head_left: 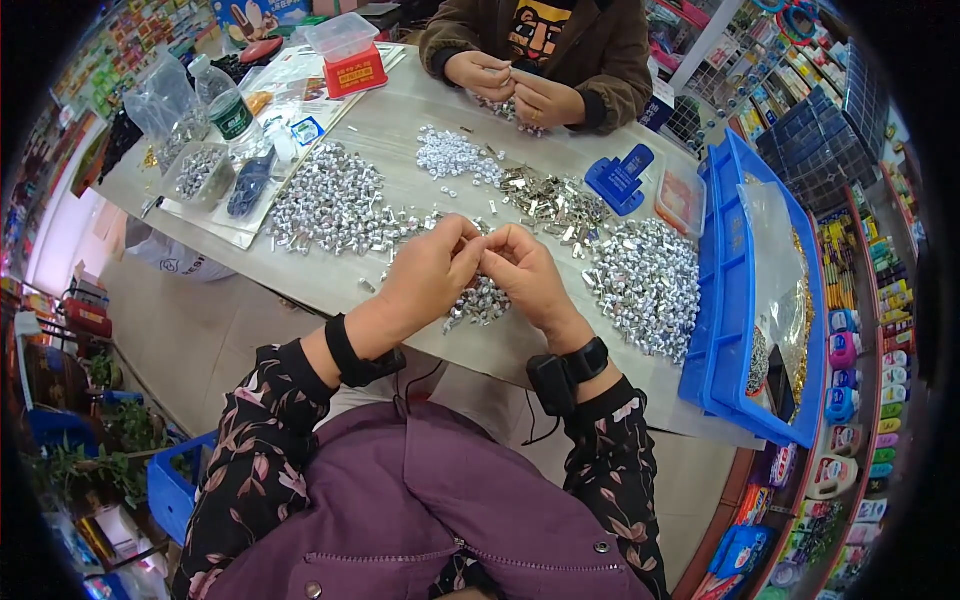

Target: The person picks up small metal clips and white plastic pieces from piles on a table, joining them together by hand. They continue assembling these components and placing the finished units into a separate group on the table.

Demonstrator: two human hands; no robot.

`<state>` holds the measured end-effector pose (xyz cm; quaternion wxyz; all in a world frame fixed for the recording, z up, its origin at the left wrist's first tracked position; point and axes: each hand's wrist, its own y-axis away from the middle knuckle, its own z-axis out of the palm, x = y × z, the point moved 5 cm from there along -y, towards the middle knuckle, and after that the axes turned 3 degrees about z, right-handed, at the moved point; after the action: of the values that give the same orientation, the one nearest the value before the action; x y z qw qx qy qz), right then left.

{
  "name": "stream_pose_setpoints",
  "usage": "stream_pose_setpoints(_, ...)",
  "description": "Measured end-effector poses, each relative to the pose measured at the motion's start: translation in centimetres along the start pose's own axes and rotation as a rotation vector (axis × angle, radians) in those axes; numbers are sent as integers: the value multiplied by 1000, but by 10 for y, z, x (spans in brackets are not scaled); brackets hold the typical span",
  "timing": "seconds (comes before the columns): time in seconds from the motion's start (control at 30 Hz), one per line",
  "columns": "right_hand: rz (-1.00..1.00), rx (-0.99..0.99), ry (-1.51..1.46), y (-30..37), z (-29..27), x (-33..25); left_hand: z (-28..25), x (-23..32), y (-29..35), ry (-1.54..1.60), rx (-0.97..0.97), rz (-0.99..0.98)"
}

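Note:
Above the near part of the table, my left hand [428,268] and my right hand [532,275] meet at the fingertips in a pinch. Whatever they hold is too small and too covered by the fingers to make out. Just below the hands lies a small heap of silvery metal pieces [478,304]. A larger pile of silver-and-white pieces [330,205] spreads to the left, and another pile of shiny silver pieces [645,285] lies to the right. Beyond my hands are small white rings [458,157] and a heap of brassy metal clips [555,198].
Across the table [385,120], another person's hands [515,92] work over more pieces. Blue trays [740,290] line the right edge beside a clear lidded box [680,195] and a blue plastic holder [620,180]. At left stand a water bottle [222,98] and a tub of pieces [200,172].

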<state>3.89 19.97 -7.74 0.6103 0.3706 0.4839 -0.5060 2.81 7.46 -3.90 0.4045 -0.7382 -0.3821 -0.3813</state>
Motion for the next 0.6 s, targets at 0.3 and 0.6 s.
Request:
stream_pose_setpoints(0.3,-8,-9,-8,-9,-3,4,0,-4,-7,-58,0,6)
stream_pose_setpoints(0.6,9,80,344,-5,-16,-13,-26,-19,-52,-254,-264,-76)
